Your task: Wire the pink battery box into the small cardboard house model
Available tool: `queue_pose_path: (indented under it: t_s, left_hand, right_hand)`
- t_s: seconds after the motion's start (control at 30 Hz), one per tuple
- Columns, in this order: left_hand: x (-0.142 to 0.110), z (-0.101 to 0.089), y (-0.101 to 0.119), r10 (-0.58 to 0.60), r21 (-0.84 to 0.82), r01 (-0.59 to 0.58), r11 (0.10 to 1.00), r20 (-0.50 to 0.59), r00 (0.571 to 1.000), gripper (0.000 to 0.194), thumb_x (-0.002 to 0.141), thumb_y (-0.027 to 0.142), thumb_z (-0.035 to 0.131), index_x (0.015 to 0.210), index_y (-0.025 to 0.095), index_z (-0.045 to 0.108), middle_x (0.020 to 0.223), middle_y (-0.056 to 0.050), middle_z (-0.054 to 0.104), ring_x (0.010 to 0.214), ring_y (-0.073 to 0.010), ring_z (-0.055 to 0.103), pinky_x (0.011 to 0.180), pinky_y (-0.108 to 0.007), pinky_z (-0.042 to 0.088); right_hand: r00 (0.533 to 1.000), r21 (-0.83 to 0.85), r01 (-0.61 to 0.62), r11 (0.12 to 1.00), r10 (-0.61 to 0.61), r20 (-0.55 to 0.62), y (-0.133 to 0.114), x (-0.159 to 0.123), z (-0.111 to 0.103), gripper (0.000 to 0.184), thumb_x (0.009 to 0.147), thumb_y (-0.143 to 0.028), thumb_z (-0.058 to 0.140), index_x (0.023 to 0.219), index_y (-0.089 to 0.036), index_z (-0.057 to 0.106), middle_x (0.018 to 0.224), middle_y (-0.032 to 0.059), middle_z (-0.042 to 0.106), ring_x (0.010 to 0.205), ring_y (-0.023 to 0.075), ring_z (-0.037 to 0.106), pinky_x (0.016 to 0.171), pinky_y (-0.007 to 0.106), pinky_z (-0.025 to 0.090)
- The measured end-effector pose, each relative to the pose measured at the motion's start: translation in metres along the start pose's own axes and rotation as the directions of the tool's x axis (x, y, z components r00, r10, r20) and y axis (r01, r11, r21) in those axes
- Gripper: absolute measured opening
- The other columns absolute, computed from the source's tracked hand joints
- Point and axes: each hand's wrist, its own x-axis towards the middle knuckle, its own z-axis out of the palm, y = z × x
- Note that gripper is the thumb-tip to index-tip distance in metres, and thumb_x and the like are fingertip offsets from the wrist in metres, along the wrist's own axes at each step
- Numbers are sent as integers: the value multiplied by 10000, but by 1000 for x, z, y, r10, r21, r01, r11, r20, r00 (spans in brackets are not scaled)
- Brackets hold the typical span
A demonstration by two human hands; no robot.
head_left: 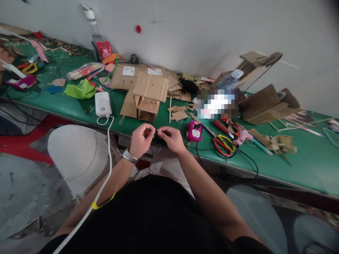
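Observation:
Just over the front edge of the table, my left hand (142, 140) and my right hand (171, 138) meet fingertip to fingertip. Both are closed in a pinch around a small black piece (156, 131), too small to tell its kind. Behind my hands stands a folded cardboard structure (150, 88) with an open boxy front. To the right of my right hand lies a magenta device (194, 131) with a pale face-like front and a black cord beside it. A metal-banded watch (129, 155) is on my left wrist.
A white power bank (102, 104) with a white cable sits left on the green table (299, 155). Red-and-yellow scissors (225, 145), a red-handled screwdriver (221, 127), a pink glue gun (243, 137) and cardboard scraps lie right. A white stool (79, 151) stands below. Another person's hand (5, 58) shows far left.

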Motion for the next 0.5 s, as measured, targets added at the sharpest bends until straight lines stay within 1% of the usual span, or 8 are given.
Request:
queue_pose_path:
  t_s: [0.1,0.2,0.3,0.5]
  left_hand:
    - [0,0,1,-3,-1,3,1000,-7,1000,91,989,296,653,964,209,658,939,-38,750,732,-155,727,700,-282,562]
    - [0,0,1,6,8,-6,1000,-2,1000,89,992,290,646,959,208,655,956,-45,753,730,-156,728,708,-288,565]
    - [0,0,0,12,13,-12,1000,-3,1000,102,1000,300,637,955,210,652,954,-47,752,727,-158,726,712,-293,567]
    - [-1,1,-4,-1,-44,0,999,-16,1000,127,1002,335,648,968,212,646,992,-56,751,740,-156,726,720,-290,585]
  right_hand:
    - [1000,-20,13,1000,-13,6,0,1,-1,409,829,-585,819,936,-192,782,843,34,751,750,156,644,726,297,532]
    - [1000,-16,12,1000,-11,28,0,1,-2,427,824,-605,819,938,-195,780,863,41,762,775,167,667,753,312,553]
    - [1000,8,-11,1000,11,29,0,0,-2,434,794,-604,843,948,-200,803,919,58,794,825,187,709,801,336,582]
    - [998,53,-64,997,63,18,1,0,0,453,743,-545,896,1046,-213,850,1045,75,834,940,227,763,883,372,616]
